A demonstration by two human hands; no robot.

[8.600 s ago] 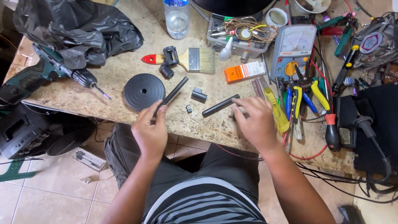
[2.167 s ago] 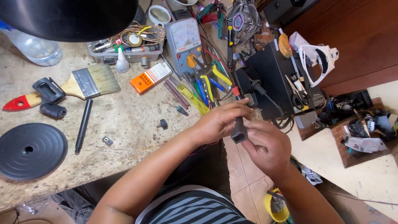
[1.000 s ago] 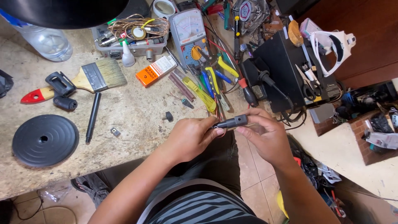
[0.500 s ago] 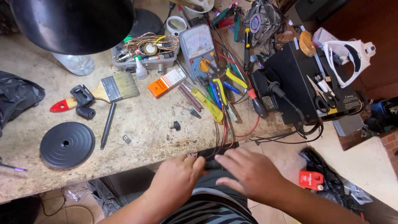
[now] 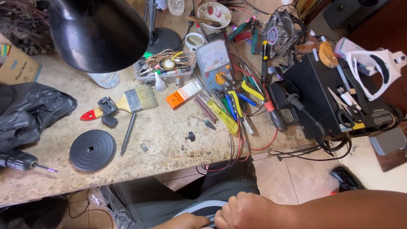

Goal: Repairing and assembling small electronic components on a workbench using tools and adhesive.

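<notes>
Dark trousers back both hands at the frame's bottom: right hand clenched, left hand cut off, grip unreadable.

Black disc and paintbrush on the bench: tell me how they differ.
The black disc is round, flat and one dark colour with a small hole in its middle; the paintbrush is long, with a red-tipped wooden handle, a metal band and pale bristles. The disc sits near the bench's front edge; the paintbrush lies farther back, angled across it. Both rest flat on the bench, untouched by either hand.

Black disc, orange box
</notes>
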